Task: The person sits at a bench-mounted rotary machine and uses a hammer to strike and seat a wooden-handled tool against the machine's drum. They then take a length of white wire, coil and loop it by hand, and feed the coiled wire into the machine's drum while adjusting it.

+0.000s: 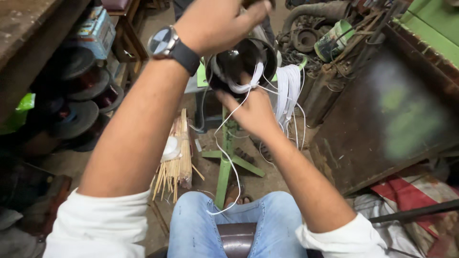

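What I hold: a dark round metal shell, a hollow cylinder, held up in the air in front of me above my lap, carried by no table.
Its long axis: pointing roughly at my face, so I look straight down its open mouth; the bore runs away from me towards the floor clutter beyond.
My left hand: over the top rim of the shell, fingers curled down and closed on the far upper edge; the fingertips are partly cut off by the frame. A wristwatch sits on that wrist.
My right hand: just under the shell's lower rim, fingers reaching up into the mouth and pinched narrow on a white cord.
Cord's path: it loops over the lower rim inside the mouth, then trails down past my right wrist to my blue jeans.
Which hand is nearer the cord: the right, touching it; the left only steadies the shell from above.
Cord supply: a hank of white strands hangs just right of the shell, beside my right hand.
Below: a green metal stand on the floor between my knees, a bundle of thin pale sticks to its left.
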Demonstrator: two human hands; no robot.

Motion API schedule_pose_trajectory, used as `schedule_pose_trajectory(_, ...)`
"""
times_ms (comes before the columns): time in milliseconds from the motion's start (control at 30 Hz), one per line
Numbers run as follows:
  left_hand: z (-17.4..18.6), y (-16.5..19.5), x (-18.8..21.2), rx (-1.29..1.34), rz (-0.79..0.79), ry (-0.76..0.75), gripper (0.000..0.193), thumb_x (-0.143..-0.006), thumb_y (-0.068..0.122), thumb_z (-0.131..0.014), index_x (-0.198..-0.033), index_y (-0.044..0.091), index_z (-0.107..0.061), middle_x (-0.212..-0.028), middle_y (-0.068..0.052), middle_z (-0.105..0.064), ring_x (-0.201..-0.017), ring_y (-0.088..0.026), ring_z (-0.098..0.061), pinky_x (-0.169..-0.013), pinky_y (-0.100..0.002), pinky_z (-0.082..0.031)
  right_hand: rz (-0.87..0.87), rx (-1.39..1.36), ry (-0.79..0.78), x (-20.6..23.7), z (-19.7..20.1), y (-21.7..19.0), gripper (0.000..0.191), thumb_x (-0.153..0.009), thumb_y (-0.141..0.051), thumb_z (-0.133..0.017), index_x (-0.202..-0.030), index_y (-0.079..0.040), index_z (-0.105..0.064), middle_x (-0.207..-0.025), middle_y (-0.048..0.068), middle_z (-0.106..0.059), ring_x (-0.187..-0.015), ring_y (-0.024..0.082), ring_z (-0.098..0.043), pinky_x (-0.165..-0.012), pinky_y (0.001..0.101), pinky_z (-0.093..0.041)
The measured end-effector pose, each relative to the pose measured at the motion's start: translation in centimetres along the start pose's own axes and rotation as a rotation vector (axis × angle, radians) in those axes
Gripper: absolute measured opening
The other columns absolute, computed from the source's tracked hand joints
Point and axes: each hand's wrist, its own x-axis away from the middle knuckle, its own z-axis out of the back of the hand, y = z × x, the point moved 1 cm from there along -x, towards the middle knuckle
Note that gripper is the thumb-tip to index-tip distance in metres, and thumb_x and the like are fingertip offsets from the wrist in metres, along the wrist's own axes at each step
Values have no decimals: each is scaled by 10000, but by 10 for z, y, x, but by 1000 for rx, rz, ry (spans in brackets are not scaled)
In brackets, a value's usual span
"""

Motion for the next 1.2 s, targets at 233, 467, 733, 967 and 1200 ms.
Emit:
schedule_pose_trajectory(233,-28,-25,4,392,71,-88,428,-1097,421,-541,-1063,62,-771,-878,-100,-740,-815,-213,-703,-762,-344,-537,-588,-231,-301,-23,9,-2,568,-896,-323,-626,-1407,-86,-552,-688,124,-716,-421,178,-665,-464,334,-569)
schedule_pose_trajectory(467,-31,-27,2,317,25,-66,368,-1059,379,-599,-1037,40,-740,-856,-132,-699,-783,-234,-672,-734,-356,-523,-543,-60,-313,-19,2,14,569,-896,-334,-556,-1387,-46,-538,-716,197,-715,-585,312,-719,-634,409,-589)
schedule_pose_trajectory(733,-34,-29,1,282,138,-171,366,-1016,382,-613,-1045,34,-723,-870,-143,-716,-795,-255,-688,-743,-369,-518,-236,69,-259,-16,-8,48,436,-917,-332,-549,-1250,-61,-629,-1156,253,-703,-1078,474,-640,-946,518,-500)
schedule_pose_trajectory(967,-40,-29,2,582,51,-185,355,-1073,390,-580,-1120,66,-718,-1004,-59,-770,-941,-200,-743,-856,-330,-575,-300,295,-437,-35,-15,49,388,-956,-387,-479,-1138,-121,-694,-1076,229,-719,-995,461,-664,-878,526,-517)
schedule_pose_trajectory(1200,-43,-41,-2,80,-266,-58,212,-1108,263,-578,-1175,101,-698,-1093,-110,-715,-991,-383,-640,-852,-456,-519,-816,-16,-411,-24,1,16,375,-952,-397,-584,-1089,-90,-749,-841,235,-779,-670,307,-768,-662,401,-597)
